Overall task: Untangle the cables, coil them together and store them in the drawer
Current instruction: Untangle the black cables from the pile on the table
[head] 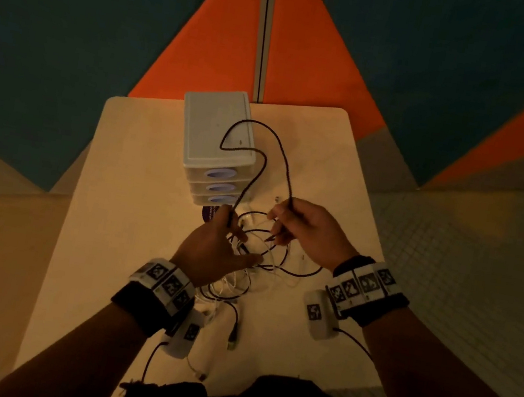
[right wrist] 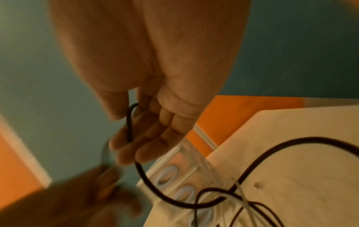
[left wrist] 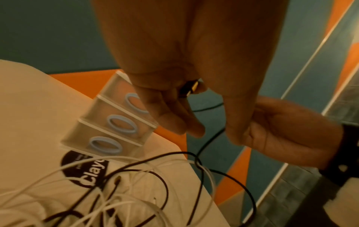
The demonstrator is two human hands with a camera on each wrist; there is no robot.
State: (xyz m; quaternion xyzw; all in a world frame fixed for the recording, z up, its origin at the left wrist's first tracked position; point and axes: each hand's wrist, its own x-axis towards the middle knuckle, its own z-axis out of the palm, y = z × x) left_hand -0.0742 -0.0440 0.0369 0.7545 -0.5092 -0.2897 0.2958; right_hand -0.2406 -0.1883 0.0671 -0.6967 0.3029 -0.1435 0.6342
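Observation:
A black braided cable (head: 260, 164) arches up in a tall loop between both hands, above the table. My left hand (head: 232, 228) pinches one end of it; the left wrist view shows a dark, gold-tipped plug (left wrist: 191, 89) between thumb and fingers. My right hand (head: 281, 221) grips the other side of the loop, and the black cable (right wrist: 129, 122) runs under the thumb and across the curled fingers. Below the hands lies a tangle of white cables (head: 231, 282) mixed with more black loops. The small three-drawer unit (head: 216, 130) stands behind, with all three drawers closed.
The pale table (head: 122, 211) ends close to the right of the hands. A round dark sticker (head: 209, 214) lies in front of the drawers. A loose cable end with a plug (head: 232, 340) lies near the front. Beyond the table is teal and orange floor.

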